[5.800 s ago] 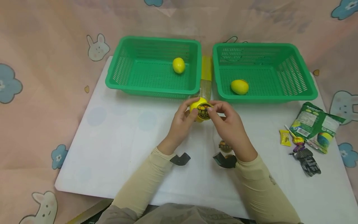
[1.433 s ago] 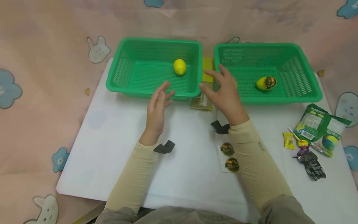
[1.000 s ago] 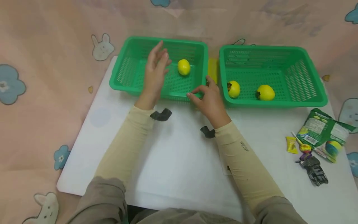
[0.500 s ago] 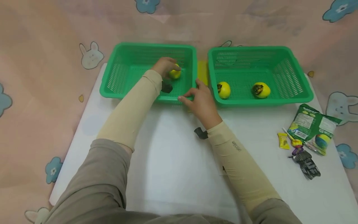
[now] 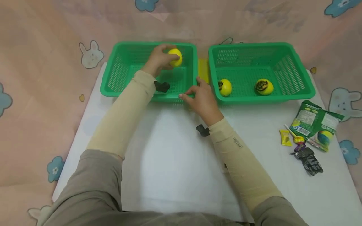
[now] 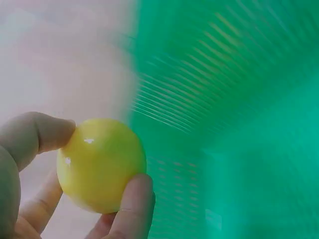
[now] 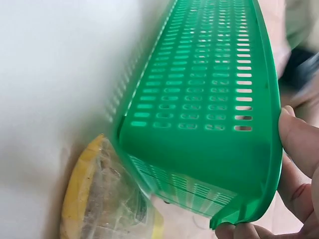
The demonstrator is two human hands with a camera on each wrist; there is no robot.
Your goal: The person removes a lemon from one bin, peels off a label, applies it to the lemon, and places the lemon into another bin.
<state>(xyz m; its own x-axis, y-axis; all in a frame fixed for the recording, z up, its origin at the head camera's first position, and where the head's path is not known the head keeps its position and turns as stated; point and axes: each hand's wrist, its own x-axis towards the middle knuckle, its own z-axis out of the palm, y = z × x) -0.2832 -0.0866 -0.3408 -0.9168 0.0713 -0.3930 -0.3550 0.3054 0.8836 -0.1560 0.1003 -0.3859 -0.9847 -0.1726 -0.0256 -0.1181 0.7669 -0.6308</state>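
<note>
My left hand (image 5: 162, 59) grips a plain yellow lemon (image 5: 176, 57), raised in the left green basket (image 5: 130, 94). In the left wrist view, the thumb and fingertips close around the lemon's sides. At the near right corner of that basket is my right hand (image 5: 202, 99). Its thumb and fingers hold the rim, as the right wrist view shows. Two more lemons, each with a dark round sticker, lie in the right green basket (image 5: 254, 99): one lemon (image 5: 225, 88) by the left wall, another lemon (image 5: 266, 88) near the front.
A yellow-topped clear packet (image 7: 112, 194) lies between the baskets. A sticker sheet (image 5: 223, 168) is mostly hidden under the right forearm. On the right of the white table (image 5: 169, 175) are a green snack bag (image 5: 314, 124), a yellow candy (image 5: 285, 138), a lollipop (image 5: 298, 139) and a black wrapper (image 5: 309, 161).
The stickered lemon went into the right basket from the hands. My left hand reached into the left basket and lifted its lemon. My right hand moved to that basket's corner and took hold.
</note>
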